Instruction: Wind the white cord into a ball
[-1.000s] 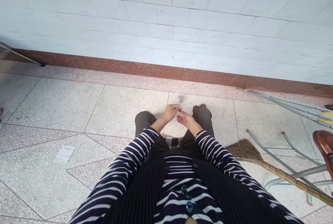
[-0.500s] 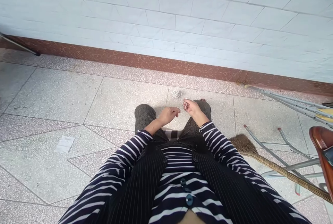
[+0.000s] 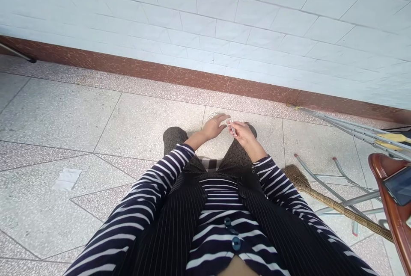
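On the floor (image 3: 154,115), below a tiled wall (image 3: 192,15), a speckled ball (image 3: 212,115) is partly hidden by the loosely spread left hand (image 3: 213,128); a whitish item (image 3: 233,129) is pinched in the right hand (image 3: 243,132).

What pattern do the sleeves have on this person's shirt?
The sleeves have white stripes on dark navy, shown clearly in the head view.
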`<state>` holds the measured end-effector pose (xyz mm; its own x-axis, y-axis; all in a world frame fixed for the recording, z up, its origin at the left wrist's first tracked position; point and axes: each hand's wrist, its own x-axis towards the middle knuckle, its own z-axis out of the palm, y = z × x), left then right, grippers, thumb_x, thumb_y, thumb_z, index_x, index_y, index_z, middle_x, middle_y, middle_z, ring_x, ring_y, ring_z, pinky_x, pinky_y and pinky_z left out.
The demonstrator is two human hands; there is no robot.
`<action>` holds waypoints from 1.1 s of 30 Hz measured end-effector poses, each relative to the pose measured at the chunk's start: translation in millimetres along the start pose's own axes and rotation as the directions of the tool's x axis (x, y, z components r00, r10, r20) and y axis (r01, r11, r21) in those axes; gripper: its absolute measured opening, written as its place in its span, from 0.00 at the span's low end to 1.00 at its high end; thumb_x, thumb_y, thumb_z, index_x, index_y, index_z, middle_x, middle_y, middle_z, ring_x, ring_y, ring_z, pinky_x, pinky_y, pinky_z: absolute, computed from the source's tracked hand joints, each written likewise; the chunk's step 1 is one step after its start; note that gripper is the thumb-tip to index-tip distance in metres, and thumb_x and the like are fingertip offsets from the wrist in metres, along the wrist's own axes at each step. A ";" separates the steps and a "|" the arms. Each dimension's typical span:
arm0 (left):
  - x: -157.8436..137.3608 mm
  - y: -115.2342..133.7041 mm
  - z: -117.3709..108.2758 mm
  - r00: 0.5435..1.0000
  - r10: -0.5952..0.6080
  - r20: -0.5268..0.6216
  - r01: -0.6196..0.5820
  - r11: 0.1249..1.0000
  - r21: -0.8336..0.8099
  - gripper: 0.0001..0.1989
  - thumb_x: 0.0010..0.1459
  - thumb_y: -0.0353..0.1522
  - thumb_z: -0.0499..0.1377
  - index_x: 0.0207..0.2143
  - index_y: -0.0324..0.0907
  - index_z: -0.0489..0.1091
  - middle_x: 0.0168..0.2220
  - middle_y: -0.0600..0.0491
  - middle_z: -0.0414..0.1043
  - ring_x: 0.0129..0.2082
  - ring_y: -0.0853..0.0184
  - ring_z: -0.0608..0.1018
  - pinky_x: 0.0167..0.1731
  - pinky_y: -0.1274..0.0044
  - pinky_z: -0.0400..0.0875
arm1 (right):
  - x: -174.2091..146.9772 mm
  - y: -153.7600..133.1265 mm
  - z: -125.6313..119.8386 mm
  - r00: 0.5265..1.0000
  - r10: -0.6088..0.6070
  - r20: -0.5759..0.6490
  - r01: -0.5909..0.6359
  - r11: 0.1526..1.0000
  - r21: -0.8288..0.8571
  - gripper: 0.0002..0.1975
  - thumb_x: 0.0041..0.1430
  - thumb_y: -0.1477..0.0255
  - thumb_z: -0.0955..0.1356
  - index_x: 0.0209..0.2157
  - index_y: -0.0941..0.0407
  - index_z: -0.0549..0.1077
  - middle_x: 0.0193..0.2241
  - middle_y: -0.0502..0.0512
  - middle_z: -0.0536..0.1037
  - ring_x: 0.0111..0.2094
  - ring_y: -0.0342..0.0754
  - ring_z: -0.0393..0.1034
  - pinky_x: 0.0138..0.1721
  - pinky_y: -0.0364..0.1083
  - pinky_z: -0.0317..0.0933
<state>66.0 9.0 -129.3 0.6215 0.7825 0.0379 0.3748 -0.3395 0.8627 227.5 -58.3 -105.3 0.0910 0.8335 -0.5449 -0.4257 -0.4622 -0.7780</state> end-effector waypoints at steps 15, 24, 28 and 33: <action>37.3 -6.4 25.9 0.984 -0.178 0.021 0.178 0.962 -0.206 0.14 0.59 0.39 0.57 0.27 0.39 0.74 0.23 0.57 0.68 0.27 0.69 0.68 0.32 0.77 0.60 | -2.6 -33.8 0.6 0.947 -0.322 -0.007 0.319 0.941 -0.116 0.13 0.53 0.66 0.74 0.41 0.54 0.81 0.35 0.53 0.82 0.21 0.37 0.62 0.19 0.40 0.47; 33.7 -16.0 28.9 0.977 -0.191 0.099 0.208 0.954 -0.216 0.14 0.50 0.39 0.62 0.19 0.40 0.67 0.18 0.60 0.55 0.22 0.72 0.59 0.26 0.77 0.52 | 27.6 -23.2 -19.2 0.856 -0.514 0.048 0.364 0.535 -0.763 0.10 0.64 0.73 0.65 0.32 0.53 0.78 0.25 0.51 0.75 0.32 0.49 0.68 0.37 0.44 0.58; 42.1 -11.1 17.2 0.968 -0.200 0.151 0.224 0.961 -0.161 0.10 0.49 0.37 0.62 0.22 0.39 0.73 0.18 0.60 0.60 0.22 0.71 0.62 0.27 0.77 0.56 | 20.9 -19.8 -31.3 0.911 -0.401 0.099 0.309 0.501 -0.809 0.13 0.60 0.79 0.67 0.22 0.55 0.71 0.28 0.55 0.76 0.39 0.52 0.69 0.35 0.44 0.56; 54.9 -2.6 -1.1 0.973 -0.143 0.182 0.164 0.980 -0.108 0.07 0.50 0.32 0.62 0.23 0.38 0.77 0.19 0.58 0.67 0.22 0.72 0.65 0.27 0.78 0.58 | 8.4 -18.5 -26.6 0.957 -0.241 0.159 0.274 0.588 -0.761 0.11 0.60 0.75 0.68 0.23 0.55 0.73 0.24 0.53 0.75 0.30 0.48 0.68 0.30 0.43 0.58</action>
<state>98.3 53.4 -128.9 0.6766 0.7145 -0.1782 0.3950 -0.1480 0.9067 260.1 -50.8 -103.8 0.0462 0.9575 -0.2848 0.4596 -0.2735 -0.8450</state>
